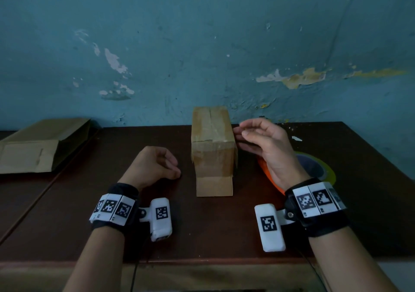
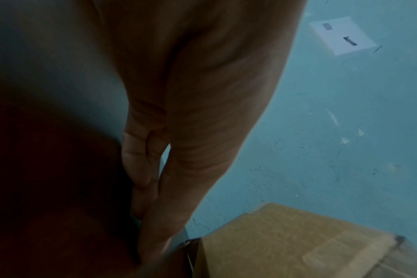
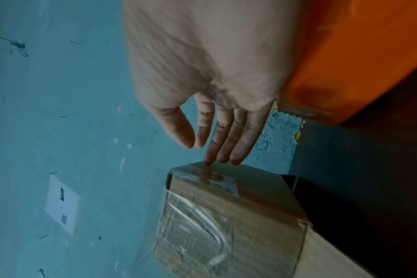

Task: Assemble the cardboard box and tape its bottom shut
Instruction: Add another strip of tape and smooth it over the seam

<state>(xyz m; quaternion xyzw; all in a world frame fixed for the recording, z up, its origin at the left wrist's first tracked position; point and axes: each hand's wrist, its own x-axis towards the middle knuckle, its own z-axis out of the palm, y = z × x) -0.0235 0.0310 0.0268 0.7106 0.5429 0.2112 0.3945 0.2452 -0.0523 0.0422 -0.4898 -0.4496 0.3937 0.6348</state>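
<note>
Against a peeling blue wall, on the dark brown tabletop, I see my right hand with loose fingers touching the small brown cardboard box, which looks light, stiff and tape-slick, so I'd grip both bare sides.

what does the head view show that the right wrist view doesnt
Only the head view shows the left hand resting loosely curled on the table, and the flattened cardboard far left. Only the right wrist view shows wrinkled clear tape on the box and a white paper on the wall. Both show the cardboard box, right hand and orange tape dispenser.
</note>
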